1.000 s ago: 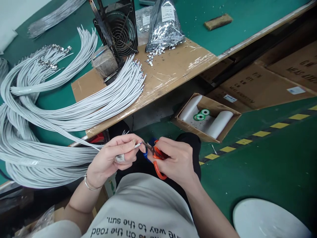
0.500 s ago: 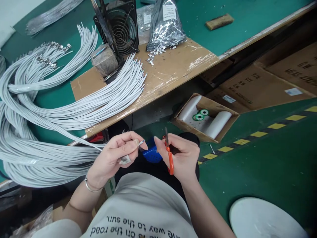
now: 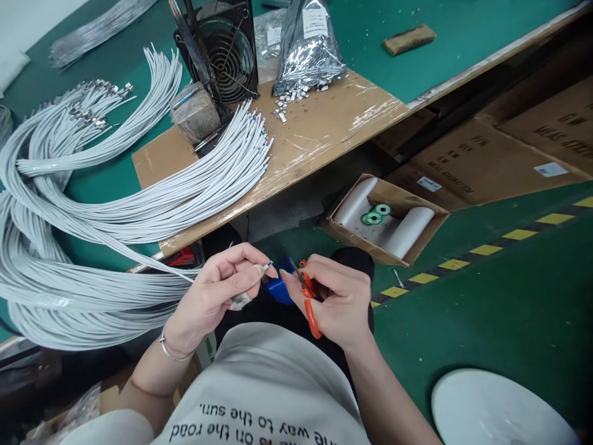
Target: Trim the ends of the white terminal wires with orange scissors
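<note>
My left hand (image 3: 215,287) pinches the end of a white cable (image 3: 267,266) between thumb and forefinger, its stripped tip pointing right. Under those fingers shows a small greyish-white piece (image 3: 240,301) that I cannot make out. From this hand the cable runs back left to a big bundle of white cables (image 3: 106,290). My right hand (image 3: 340,296) is closed around small scissors with orange handles (image 3: 312,318). Their dark blades point up and left toward the cable tip, a short gap away from it.
Another fan of white cables (image 3: 217,179) lies on a cardboard sheet (image 3: 324,123). Behind it stand a black fan (image 3: 227,59) and a silvery bag (image 3: 308,55) with small metal parts spilled beside it. An open carton (image 3: 393,213) with rolls and a round white stool (image 3: 498,408) stand below.
The scissors have turned in my right hand, their blades swinging from upright to leaning left toward the cable. My right thumb has shifted slightly left. The left hand has barely moved.
</note>
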Demonstrator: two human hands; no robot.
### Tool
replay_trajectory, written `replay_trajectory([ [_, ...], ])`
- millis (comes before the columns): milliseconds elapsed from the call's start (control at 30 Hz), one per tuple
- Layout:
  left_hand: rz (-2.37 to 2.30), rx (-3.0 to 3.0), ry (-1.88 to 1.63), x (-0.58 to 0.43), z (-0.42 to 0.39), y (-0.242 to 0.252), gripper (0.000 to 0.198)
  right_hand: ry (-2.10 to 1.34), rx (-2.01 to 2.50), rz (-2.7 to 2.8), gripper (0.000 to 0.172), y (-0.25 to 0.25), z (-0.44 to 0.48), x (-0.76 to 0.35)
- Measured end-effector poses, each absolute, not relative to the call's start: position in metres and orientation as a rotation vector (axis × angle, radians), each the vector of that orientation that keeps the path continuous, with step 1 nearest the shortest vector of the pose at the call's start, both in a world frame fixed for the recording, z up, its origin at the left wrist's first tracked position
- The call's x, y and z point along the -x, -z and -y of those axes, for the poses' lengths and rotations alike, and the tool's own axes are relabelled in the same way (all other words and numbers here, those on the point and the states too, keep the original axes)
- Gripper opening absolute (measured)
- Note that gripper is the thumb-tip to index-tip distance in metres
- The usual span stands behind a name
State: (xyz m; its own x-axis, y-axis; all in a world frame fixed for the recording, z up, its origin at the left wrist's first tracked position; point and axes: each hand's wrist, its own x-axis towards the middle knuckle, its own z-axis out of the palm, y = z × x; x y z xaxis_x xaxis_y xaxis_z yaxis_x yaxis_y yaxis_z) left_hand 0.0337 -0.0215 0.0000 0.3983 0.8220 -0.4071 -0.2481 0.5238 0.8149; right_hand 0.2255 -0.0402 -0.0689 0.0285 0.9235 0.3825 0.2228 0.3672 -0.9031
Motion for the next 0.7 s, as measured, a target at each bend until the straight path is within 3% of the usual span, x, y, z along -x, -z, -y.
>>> replay_trajectory([
  [367, -1.012, -0.815, -0.716, -0.030, 0.023, 0.003, 0.035, -0.503, 1.124, 1.728, 0.038, 0.065, 0.041, -0.234],
  [467, -1.069, -0.914, -0.696, -0.033, 0.026, 0.003, 0.031, -0.490, 1.140, 1.714, 0.037, 0.065, 0.042, -0.237],
  [600, -1.158, -1.555, -0.726, -0.038, 0.031, 0.013, 0.018, -0.435, 1.202, 1.608, 0.037, 0.065, 0.043, -0.247],
  [700, -1.423, -2.054, -0.909, -0.028, 0.029, 0.025, 0.027, -0.377, 1.266, 1.518, 0.041, 0.066, 0.044, -0.257],
])
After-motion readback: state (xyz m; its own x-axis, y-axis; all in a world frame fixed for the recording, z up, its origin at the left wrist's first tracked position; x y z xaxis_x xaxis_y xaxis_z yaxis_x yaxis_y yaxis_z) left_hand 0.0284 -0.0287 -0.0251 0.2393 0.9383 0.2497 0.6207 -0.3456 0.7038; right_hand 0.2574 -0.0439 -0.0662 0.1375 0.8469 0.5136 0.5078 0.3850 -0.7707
